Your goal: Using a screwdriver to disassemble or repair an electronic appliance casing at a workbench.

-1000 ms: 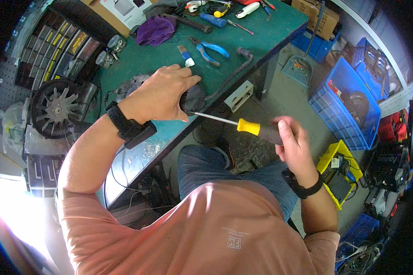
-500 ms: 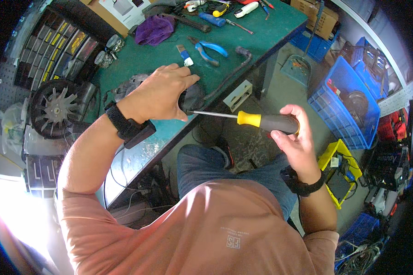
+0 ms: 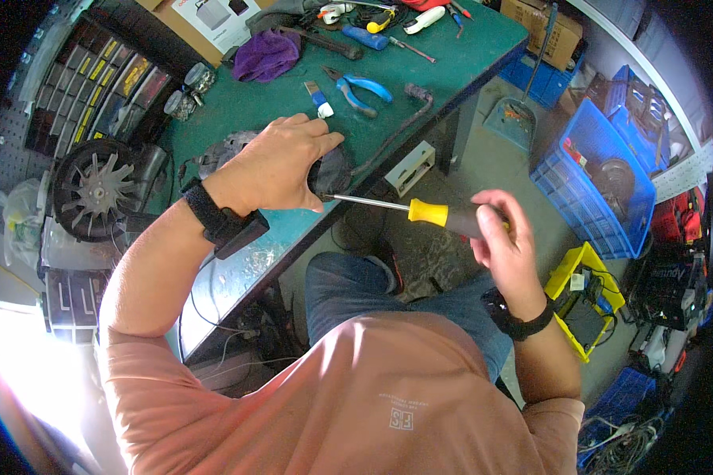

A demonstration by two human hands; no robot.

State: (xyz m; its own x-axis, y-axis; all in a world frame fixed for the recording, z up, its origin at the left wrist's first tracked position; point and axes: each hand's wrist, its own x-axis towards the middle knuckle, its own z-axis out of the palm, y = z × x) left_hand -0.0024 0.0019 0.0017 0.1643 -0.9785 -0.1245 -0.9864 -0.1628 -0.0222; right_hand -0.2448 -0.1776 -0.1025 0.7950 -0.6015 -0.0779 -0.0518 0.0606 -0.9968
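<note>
My left hand [image 3: 281, 158] is closed on a dark part [image 3: 331, 170] at the edge of the green workbench [image 3: 499, 36], its back hiding much of that part. A screwdriver [image 3: 428, 211] with a yellow and dark handle has its steel shaft level, tip against the part beside my left thumb. My right hand [image 3: 503, 237] is closed round the end of the handle, thumb on top. Beyond my left hand lie blue pliers [image 3: 363, 87], a blue-handled brush [image 3: 318, 96] and a bent dark tube [image 3: 420, 103].
A fan-wheel machine [image 3: 95, 190], drawer organizer [image 3: 95, 87], jars [image 3: 200, 77], purple cloth [image 3: 265, 55] and more tools stand around the bench. On the floor at right are a dustpan [image 3: 507, 127], blue crates [image 3: 602, 190], a yellow bin [image 3: 590, 301] and coiled cables [image 3: 626, 435].
My right fingers loosened and rolled on the screwdriver handle half a second ago, and are now wrapped round it again with the thumb higher. My left hand stays put.
</note>
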